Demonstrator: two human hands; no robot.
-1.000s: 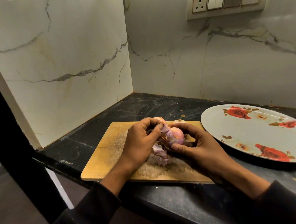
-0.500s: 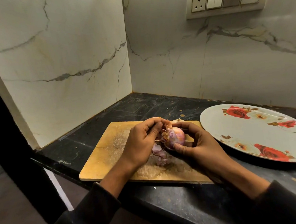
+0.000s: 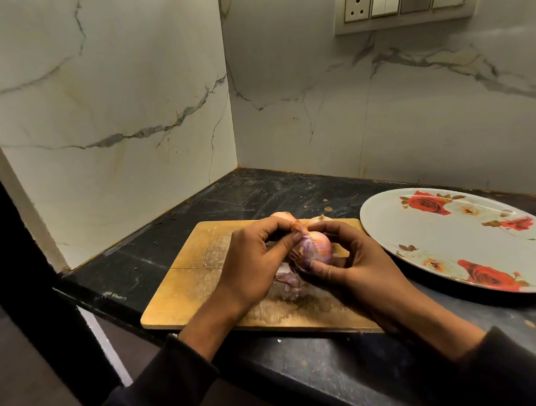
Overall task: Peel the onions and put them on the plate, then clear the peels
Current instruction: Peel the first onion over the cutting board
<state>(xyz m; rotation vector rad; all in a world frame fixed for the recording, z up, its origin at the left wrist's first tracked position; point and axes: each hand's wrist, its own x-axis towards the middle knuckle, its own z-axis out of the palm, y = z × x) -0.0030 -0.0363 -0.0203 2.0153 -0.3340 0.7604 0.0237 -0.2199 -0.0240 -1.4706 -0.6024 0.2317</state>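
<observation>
1. Both hands work on one onion (image 3: 315, 247), which is held above the wooden board (image 3: 195, 271). The right hand (image 3: 360, 266) cups it from the right side, with the thumb pressed on its lower front and the fingers curled over the top. The left hand (image 3: 252, 264) pinches a strip of peel (image 3: 297, 229) at the upper left of the onion, between thumb and forefinger.
2. In the head view, the only view, the onion looks partly peeled: its right side is smooth and pink, while loose purple skin hangs at its left.
3. A small heap of peels (image 3: 286, 284) lies on the board just under the hands. Behind the hands two more onions (image 3: 280, 215) show a little at the far edge of the board; I cannot tell whether they are peeled.
4. The plate (image 3: 422, 249) with red roses stands on the black counter (image 3: 260, 197), to the right of the board, and carries no onion.
5. The relation that matters: the plate lies to the right of the held onion, and the right hand is nearer to it. I judge that this hand should carry the onion there once the left hand pulls the remaining skin away to the left.
</observation>
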